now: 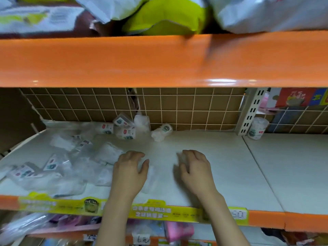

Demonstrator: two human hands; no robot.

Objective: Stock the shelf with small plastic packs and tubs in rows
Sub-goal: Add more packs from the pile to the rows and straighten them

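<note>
Both hands reach onto the white shelf board (221,166). My left hand (130,170) lies palm down on a clear plastic pack (150,178), fingers bent loosely over it. My right hand (195,170) is a little to the right, its fingers curled over a small clear pack (181,158) that is blurred and mostly hidden. Several clear packs with small labels (53,167) lie in a loose heap on the shelf's left half. A few small tubs (124,128) and a tipped round tub (162,131) sit at the back against the wire grid.
An orange shelf edge (159,59) hangs low overhead with bags on top. An upright round tub (257,128) stands beside the slotted post (252,110) on the adjoining shelf board at the right. A yellow price strip (150,213) runs along the front edge, with goods on the shelf below.
</note>
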